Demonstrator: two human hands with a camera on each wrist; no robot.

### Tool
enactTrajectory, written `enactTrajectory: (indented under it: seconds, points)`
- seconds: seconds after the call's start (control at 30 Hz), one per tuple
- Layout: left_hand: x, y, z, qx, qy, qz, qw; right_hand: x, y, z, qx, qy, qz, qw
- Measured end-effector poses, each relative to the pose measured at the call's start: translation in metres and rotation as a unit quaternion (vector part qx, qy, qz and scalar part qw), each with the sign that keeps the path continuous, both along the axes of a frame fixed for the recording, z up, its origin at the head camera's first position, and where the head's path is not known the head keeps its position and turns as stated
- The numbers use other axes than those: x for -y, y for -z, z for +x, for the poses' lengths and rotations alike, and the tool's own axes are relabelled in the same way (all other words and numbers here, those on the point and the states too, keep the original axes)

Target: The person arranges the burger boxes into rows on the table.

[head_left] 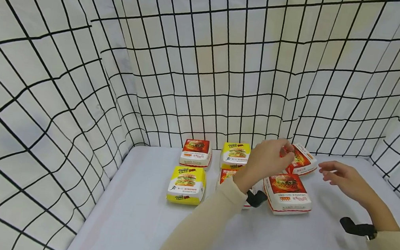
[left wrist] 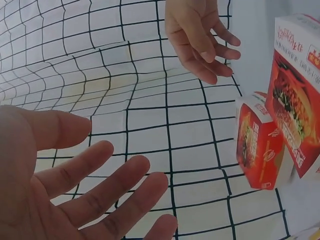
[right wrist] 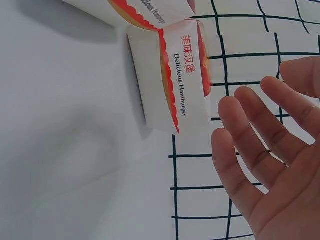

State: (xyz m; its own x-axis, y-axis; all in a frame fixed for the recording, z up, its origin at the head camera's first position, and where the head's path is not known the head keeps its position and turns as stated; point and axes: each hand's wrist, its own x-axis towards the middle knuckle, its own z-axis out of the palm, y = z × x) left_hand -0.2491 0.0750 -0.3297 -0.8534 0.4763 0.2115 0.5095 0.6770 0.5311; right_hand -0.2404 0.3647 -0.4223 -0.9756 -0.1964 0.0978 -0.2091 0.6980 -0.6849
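At the right end of a group of hamburger boxes, a red-and-white box (head_left: 304, 161) stands turned at an angle at the back. Just in front of it is another red-and-white box (head_left: 287, 188), standing straighter. My left hand (head_left: 266, 160) hovers above these two, and in the left wrist view its fingers (left wrist: 110, 190) are spread with nothing in them. To the right of the angled box, my right hand (head_left: 350, 182) hangs apart from it. The right wrist view shows loosely spread fingers (right wrist: 255, 155) beside that box's white side (right wrist: 182, 75), not touching it.
Left of these stand a yellow-and-white box (head_left: 186, 184), a red-and-white box (head_left: 196, 153) behind it, and another yellow box (head_left: 236, 154). My left forearm partly covers a red-and-white box (head_left: 227, 175). Black netting (head_left: 208, 74) over white cloth borders the white table (head_left: 135, 206).
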Motion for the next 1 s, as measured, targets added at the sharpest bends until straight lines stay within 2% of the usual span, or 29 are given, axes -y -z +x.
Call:
enactTrajectory:
  seconds: [0.17, 0.4, 0.67, 0.9, 1.0]
  points:
    - [-0.011, -0.005, -0.025, 0.016, -0.008, -0.054, 0.9984, 0.008, -0.014, -0.025, 0.014, 0.003, 0.022, 1.0]
    - [-0.032, 0.013, -0.053, 0.017, -0.032, -0.108, 0.9935, 0.015, -0.022, -0.047, 0.011, 0.009, 0.057, 0.998]
    - [-0.047, 0.029, -0.072, 0.032, -0.081, -0.142, 0.986, 0.021, -0.013, -0.065, 0.018, 0.013, 0.059, 0.998]
    - [-0.053, 0.038, -0.083, 0.021, -0.054, -0.173, 0.9831, 0.016, -0.008, -0.067, 0.032, 0.03, 0.069, 0.997]
    - [-0.052, 0.043, -0.087, 0.016, -0.056, -0.197, 0.9787, 0.017, -0.004, -0.071, 0.035, 0.031, 0.071, 0.996]
